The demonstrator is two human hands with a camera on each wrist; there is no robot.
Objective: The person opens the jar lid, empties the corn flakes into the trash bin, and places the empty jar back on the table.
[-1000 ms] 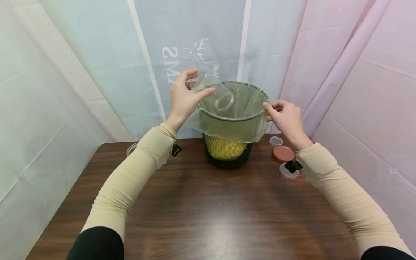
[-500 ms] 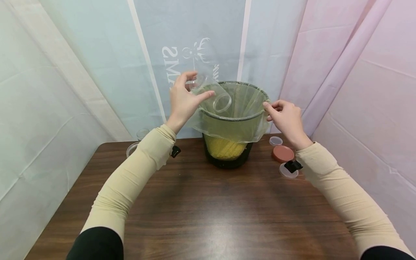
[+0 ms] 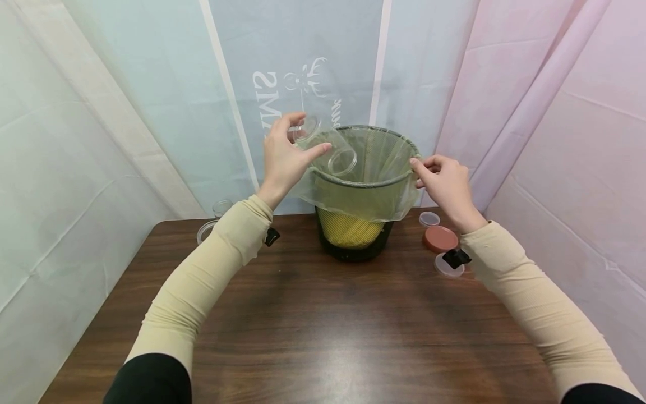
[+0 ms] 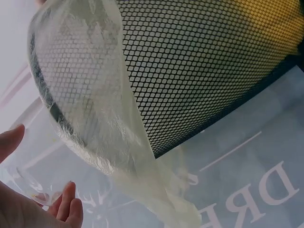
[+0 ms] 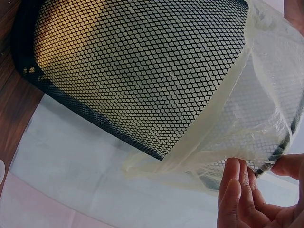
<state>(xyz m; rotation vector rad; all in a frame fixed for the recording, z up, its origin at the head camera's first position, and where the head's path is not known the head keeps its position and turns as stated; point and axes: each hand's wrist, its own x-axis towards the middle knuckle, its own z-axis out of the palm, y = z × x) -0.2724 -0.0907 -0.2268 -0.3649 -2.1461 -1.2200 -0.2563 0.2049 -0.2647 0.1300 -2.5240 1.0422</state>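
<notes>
My left hand (image 3: 282, 154) holds a clear plastic jar (image 3: 327, 140) between thumb and fingers. The jar is tilted, its lower right end over the opening of a black mesh wastebasket (image 3: 353, 230). A thin, pale yellowish bin liner (image 3: 360, 205) lines the basket and folds over its rim. On the right side, my right hand (image 3: 446, 182) pinches the lined rim between thumb and fingers; the right wrist view shows the fingers (image 5: 232, 183) against the liner outside. Something yellow (image 4: 278, 23) shows through the mesh near the bottom.
Right of the basket lie a red-brown lid (image 3: 441, 239) and two clear lids, one (image 3: 429, 219) behind it and one (image 3: 448, 266) in front. Clear containers (image 3: 222, 208) stand at the back left, partly behind my left sleeve. Fabric walls enclose the wooden table (image 3: 333, 314).
The clear jar has shifted slightly left and down in my left hand. My right hand stays at the rim, and the basket has not moved.
</notes>
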